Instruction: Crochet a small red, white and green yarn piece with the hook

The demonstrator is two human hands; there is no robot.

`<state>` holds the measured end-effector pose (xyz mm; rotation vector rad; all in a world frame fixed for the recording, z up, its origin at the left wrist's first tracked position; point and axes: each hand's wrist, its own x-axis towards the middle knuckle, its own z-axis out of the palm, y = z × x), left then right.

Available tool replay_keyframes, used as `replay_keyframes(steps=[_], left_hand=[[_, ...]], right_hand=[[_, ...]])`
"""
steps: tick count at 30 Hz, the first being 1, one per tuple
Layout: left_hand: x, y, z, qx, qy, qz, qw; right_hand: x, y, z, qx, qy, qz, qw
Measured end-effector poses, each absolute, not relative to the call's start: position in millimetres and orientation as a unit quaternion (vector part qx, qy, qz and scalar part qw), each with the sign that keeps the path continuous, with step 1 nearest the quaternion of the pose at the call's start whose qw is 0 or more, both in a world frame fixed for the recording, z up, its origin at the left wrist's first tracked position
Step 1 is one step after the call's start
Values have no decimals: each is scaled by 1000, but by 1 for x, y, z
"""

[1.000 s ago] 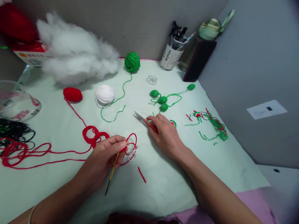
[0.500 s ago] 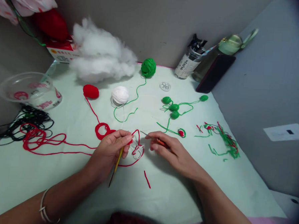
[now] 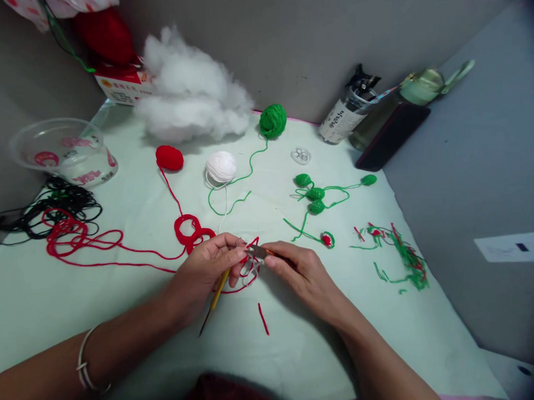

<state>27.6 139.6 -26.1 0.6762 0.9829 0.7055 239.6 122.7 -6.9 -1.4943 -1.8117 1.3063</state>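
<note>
Left hand (image 3: 214, 254): fingers closed, pinching red yarn (image 3: 252, 243) at the tips, with a slim yellow-handled tool (image 3: 220, 290) clasped beneath, dark end down toward the body. Right hand (image 3: 305, 273): grasping an orange-handled metal tool (image 3: 259, 251), its metal end at the red yarn by the left fingertips; whether touching, cannot tell.

Writing: far left of the grip, a red-and-white box (image 3: 120, 89) bears Chinese characters and a few Latin letters, too small to read surely. Left of the grip, a clear tub (image 3: 89, 174) has pink print, illegible. Beyond it to the right, a pen cup (image 3: 341, 120) has a white label with dark vertical characters, unreadable. Far right, a white wall card (image 3: 513, 247) has a dark rectangle.

Against half a second ago: metal tool has closed in from just right of the yarn loop; a second ago, right hand lay farther off. Loop now sits lower. Short red strand (image 3: 264, 319), nearer the body than the grip, unmoved on the cloth.
</note>
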Motion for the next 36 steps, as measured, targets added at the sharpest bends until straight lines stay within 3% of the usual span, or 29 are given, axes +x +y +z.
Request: replay_keyframes(steps=[12, 15, 18, 21, 25, 27, 29, 36], left_hand=[[28, 137, -24, 323, 435, 312, 780], [29, 139, -21, 291, 434, 320, 790], [29, 141, -19, 233, 439, 352, 794], [28, 141, -15, 196, 428, 384, 794], [31, 132, -5, 179, 392, 415, 801], [33, 123, -1, 166, 377, 431, 803], [36, 112, 2, 162, 364, 439, 805], [31, 69, 12, 205, 333, 435, 811]], right_hand=[[242, 121, -12, -560, -646, 454, 252], [252, 126, -16, -594, -632, 383, 316], [264, 132, -24, -626, -651, 214, 372], [259, 124, -26, -554, -737, 40, 385], [223, 92, -21, -367, -829, -71, 415], [206, 78, -18, -267, -889, -106, 356], [195, 70, -15, -248, -902, -165, 312], [197, 45, 1, -221, -890, -211, 339]])
